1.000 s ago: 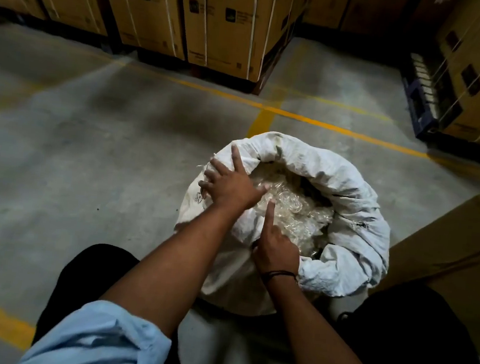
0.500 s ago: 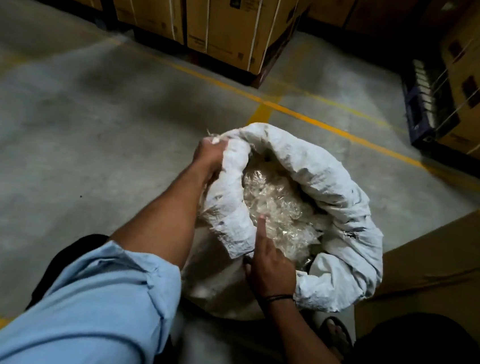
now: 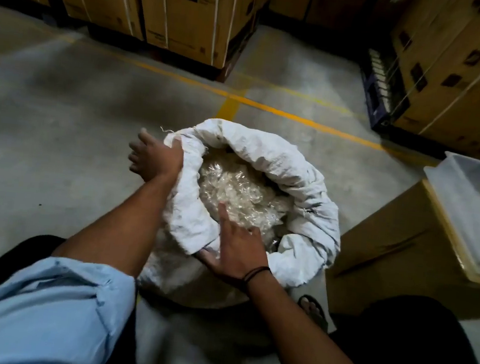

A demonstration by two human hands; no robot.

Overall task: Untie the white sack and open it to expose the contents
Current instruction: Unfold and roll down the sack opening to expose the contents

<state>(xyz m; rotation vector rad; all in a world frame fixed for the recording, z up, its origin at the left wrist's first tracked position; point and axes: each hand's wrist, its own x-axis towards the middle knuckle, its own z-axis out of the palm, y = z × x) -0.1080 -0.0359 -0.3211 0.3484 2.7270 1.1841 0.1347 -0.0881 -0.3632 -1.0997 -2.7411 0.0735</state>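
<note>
The sack [image 3: 299, 194] stood on the floor [image 3: 60, 133], its mouth rolled down, with the contents [image 3: 240, 190] inside it. Right of the sack sat a box [image 3: 397, 251] carrying a tray [image 3: 472, 212]. Behind the sack, well apart, stood stacked cartons [image 3: 177, 6].

1. I see bare concrete floor [image 3: 59, 139] left of the white sack [image 3: 300, 188]: free passage.
2. Right, a cardboard box [image 3: 388, 251] crowds it.
3. Far, stacked cartons [image 3: 174, 6] wall off the room.
</note>
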